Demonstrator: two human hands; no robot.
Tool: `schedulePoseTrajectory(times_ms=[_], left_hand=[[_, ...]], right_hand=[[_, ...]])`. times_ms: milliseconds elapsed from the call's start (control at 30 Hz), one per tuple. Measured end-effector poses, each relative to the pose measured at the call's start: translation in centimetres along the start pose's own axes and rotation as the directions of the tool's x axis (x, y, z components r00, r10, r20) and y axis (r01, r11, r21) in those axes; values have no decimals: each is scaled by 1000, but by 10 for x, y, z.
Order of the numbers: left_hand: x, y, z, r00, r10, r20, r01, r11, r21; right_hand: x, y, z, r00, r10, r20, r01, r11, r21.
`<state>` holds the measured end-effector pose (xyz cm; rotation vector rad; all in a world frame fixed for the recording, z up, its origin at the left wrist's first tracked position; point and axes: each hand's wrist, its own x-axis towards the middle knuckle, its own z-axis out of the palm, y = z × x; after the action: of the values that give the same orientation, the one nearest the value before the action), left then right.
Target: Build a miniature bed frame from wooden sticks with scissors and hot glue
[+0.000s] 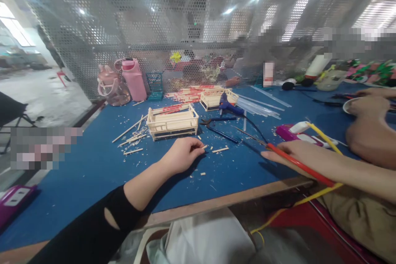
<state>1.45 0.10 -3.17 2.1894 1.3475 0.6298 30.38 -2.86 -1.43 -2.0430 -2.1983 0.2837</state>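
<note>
Two small wooden crates on your blue table (102, 181): the nearer crate (172, 124), slat-floored, just beyond your left hand (181, 154); the farther crate (210, 101), partly blocked by one blue glue gun (230, 107). Two pink bottles (134, 80), contents unclear; one teal basket (154, 86). One short stick (204, 147), pinched by your left thumb and fingers. One red-handled tool (297, 163), gripped in your right hand (289, 152). One pair of pliers (221, 130) beyond, between both hands. Loose sticks (133, 140), too jumbled to count, left of the nearer crate.

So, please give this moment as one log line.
left hand: pinching short wooden stick | right hand: holding red-handled tool | nearby: pliers, glue gun
</note>
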Motion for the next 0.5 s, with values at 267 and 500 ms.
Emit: schedulePoseTrajectory(times_ms=[267, 500], left_hand=[[-2, 1, -2, 999, 48, 0, -48, 999, -21], [-6, -4, -12, 981, 158, -115, -142, 981, 132]], right_hand=[[43, -47, -10, 928, 57, 368, 14, 982, -188], [65, -104, -44, 953, -229, 198, 287, 890, -353]])
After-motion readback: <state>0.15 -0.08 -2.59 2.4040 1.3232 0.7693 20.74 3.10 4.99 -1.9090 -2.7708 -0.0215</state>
